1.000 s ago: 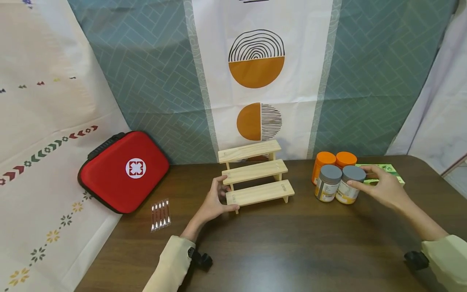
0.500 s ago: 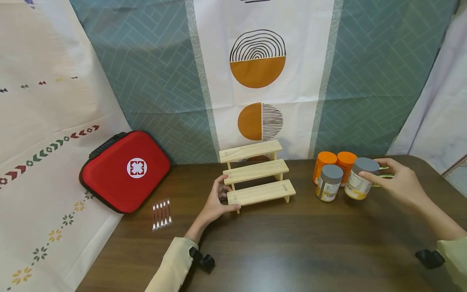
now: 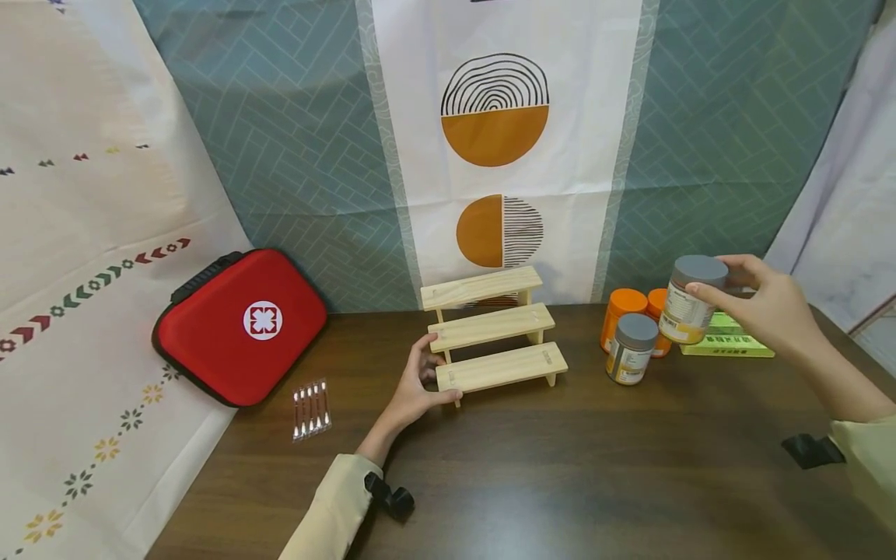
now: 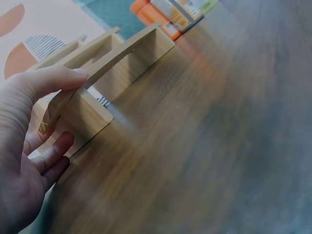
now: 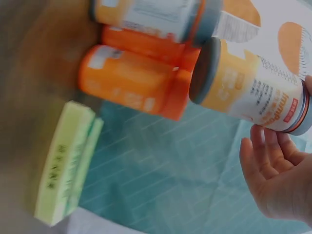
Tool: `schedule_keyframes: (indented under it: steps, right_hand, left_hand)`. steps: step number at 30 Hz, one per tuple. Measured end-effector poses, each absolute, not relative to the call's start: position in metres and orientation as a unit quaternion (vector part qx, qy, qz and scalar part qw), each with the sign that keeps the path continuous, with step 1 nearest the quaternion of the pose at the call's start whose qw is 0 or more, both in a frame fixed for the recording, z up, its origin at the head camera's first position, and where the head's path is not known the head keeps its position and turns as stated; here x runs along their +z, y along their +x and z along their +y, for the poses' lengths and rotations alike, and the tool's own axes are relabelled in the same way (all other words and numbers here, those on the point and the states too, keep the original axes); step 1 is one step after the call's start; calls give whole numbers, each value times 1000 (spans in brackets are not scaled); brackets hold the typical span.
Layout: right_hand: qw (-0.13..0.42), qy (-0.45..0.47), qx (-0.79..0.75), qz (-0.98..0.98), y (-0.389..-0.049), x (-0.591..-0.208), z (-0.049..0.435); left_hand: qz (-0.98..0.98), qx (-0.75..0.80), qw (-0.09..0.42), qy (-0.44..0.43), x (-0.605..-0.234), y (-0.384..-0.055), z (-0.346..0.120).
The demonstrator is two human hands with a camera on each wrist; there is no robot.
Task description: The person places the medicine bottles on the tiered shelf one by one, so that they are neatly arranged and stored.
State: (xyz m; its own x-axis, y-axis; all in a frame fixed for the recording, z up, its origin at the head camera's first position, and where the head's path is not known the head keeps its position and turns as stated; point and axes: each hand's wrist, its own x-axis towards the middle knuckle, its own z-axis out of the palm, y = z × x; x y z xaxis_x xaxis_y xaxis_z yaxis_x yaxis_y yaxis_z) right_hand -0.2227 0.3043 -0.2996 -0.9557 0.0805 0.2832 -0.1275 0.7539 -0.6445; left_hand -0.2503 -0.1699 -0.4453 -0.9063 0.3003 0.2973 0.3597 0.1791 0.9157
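In the head view my left hand [image 3: 411, 387] grips the left end of a three-step wooden display stand [image 3: 504, 369] on the table. The left wrist view has its thumb [image 4: 63, 78] on the lowest board and the fingers curled beneath. My right hand [image 3: 780, 311] holds a grey-lidded supplement jar [image 3: 687, 305] by its upper part, raised off the table. In the right wrist view the jar's yellow-and-white label [image 5: 258, 92] shows. A matching jar [image 3: 629, 356] stands below and left of it. Two orange jars [image 3: 621, 313] stand behind, one partly hidden by the raised jar.
Green boxes [image 3: 728, 344] lie at the right, behind the held jar. A red first-aid case [image 3: 231, 330] leans at the left against the cloth. A pack of swabs [image 3: 311, 411] lies near it. Patterned curtains [image 3: 322, 155] hang along the table's back edge.
My right hand has lifted the grey-lidded jar up from beside its match, first rightward, then higher. The green boxes show more now. My left hand stays on the stand.
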Motion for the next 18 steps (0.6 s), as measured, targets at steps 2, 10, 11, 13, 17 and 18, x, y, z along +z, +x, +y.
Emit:
schedule_keyframes:
  steps: [2,10,11,13,17,18]
  right_hand:
    - [164,18,357,-919,-226,-293,301]
    - [187,17,386,-903,-236,-266,282]
    - [190,21,389,-901,-237,-264,279]
    - [191,28,393,-899,-239,-261,271]
    - [182,39,404,-896,-245,-259,253]
    - [178,42,406,-895,-247,-258,248]
  left_hand:
    - [-765,-608,23,-212,-446,-250,-170]
    - [-764,-608,23,-216,-447,-252,-169]
    - [-764,-607,24,-217,-447,-252,-169]
    - [-763,-608,25,-218,-448,-252,-169]
    - [-762,-608,28,-220,-449,-252,-170]
    - [-762,-608,30,-219,-449,-252,-171]
